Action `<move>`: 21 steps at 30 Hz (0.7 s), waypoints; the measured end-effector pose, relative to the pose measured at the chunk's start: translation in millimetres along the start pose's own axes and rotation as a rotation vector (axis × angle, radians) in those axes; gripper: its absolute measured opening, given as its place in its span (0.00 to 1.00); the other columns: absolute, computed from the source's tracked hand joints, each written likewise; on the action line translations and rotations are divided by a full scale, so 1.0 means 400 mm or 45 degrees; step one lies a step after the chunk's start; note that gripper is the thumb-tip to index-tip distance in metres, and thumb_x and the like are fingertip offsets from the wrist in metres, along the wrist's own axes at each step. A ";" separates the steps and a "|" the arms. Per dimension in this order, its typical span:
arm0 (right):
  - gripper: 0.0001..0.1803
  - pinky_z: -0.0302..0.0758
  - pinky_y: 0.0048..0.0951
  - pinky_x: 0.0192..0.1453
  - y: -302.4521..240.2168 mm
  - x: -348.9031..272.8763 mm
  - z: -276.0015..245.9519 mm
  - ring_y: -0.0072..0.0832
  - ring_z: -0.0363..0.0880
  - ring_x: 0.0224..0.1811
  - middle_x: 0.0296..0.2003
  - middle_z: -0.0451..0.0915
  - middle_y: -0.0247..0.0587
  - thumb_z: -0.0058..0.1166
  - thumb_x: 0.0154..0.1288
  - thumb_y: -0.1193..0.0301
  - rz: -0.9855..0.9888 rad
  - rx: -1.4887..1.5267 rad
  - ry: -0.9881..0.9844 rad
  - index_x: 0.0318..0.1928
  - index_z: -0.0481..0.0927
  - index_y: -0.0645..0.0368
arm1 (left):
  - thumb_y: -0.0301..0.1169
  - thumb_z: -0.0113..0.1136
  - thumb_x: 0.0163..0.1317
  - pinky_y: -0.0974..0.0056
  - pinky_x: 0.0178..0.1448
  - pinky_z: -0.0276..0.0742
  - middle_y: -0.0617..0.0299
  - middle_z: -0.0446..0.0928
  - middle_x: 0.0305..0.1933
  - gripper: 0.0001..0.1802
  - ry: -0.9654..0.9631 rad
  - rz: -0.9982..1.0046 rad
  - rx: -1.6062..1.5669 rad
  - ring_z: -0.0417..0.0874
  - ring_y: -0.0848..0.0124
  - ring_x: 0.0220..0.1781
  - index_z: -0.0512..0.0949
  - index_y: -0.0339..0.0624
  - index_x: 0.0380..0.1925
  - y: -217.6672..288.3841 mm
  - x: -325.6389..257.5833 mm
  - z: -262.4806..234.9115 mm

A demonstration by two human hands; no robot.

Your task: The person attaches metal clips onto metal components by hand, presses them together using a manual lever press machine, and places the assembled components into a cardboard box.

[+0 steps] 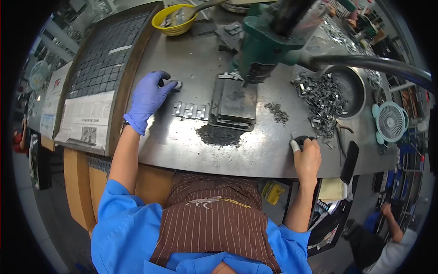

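My left hand [149, 97], in a purple glove with a dark cover on a fingertip, pinches a small shiny metal piece [177, 85] just above the steel tabletop. Near it lies a short row of similar flat metal pieces [190, 111]. To their right sits a rectangular metal die block [235, 100] beneath the green press [260, 50]. My right hand [307, 157] is bare apart from a white cover on the thumb and a dark one on a finger. Its fingers are curled together near the table's front edge, and a thin light tip shows at them; what it is cannot be made out.
Dark shavings [219, 135] lie before the die. Metal scraps [321, 102] spill beside a round pan [358, 93]. A wood-framed tray [130, 68] of small plates stands left, a yellow basket [175, 31] behind. At right are a fan [391, 121] and another person [388, 249].
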State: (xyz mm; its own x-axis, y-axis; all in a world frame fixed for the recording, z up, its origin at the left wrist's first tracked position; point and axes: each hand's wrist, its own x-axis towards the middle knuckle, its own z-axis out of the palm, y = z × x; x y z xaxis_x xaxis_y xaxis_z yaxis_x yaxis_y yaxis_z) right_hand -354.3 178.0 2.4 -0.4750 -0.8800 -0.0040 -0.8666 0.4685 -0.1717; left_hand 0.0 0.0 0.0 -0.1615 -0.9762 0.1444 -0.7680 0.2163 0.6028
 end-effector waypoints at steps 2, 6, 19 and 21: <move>0.15 0.70 0.41 0.39 0.034 -0.010 -0.012 0.45 0.73 0.35 0.29 0.74 0.49 0.61 0.50 0.64 -0.104 0.007 0.136 0.27 0.76 0.64 | 0.51 0.62 0.48 0.60 0.43 0.73 0.51 0.77 0.38 0.26 -0.023 -0.037 0.311 0.79 0.57 0.40 0.77 0.40 0.36 0.060 0.013 0.042; 0.14 0.69 0.42 0.39 0.015 -0.014 0.034 0.46 0.71 0.36 0.29 0.73 0.50 0.61 0.49 0.65 -0.101 0.089 0.226 0.28 0.75 0.64 | 0.56 0.61 0.45 0.56 0.40 0.73 0.49 0.78 0.32 0.29 -0.013 -0.069 0.601 0.79 0.54 0.37 0.76 0.39 0.31 0.073 0.049 0.030; 0.06 0.65 0.41 0.36 0.042 -0.025 0.070 0.45 0.67 0.31 0.27 0.70 0.50 0.58 0.49 0.75 -0.256 0.259 0.444 0.24 0.76 0.64 | 0.24 0.57 0.47 0.66 0.30 0.70 0.53 0.74 0.25 0.13 -0.154 -0.047 -0.024 0.76 0.68 0.25 0.69 0.37 0.34 -0.043 0.024 -0.016; 0.06 0.64 0.40 0.35 0.048 -0.042 0.069 0.44 0.67 0.31 0.26 0.70 0.49 0.58 0.49 0.75 -0.302 0.296 0.448 0.23 0.75 0.64 | 0.21 0.57 0.51 0.71 0.34 0.71 0.59 0.76 0.28 0.15 -0.091 -0.150 -0.256 0.75 0.76 0.28 0.72 0.37 0.42 -0.041 -0.017 -0.028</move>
State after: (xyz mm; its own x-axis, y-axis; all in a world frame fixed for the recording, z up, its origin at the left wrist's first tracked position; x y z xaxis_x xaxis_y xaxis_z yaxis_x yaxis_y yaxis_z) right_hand -358.7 199.7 -28.0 -0.3258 -0.8619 0.3885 -0.9193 0.1928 -0.3431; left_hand 20.5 3.4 -2.0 -0.1271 -0.9918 0.0122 -0.6462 0.0921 0.7576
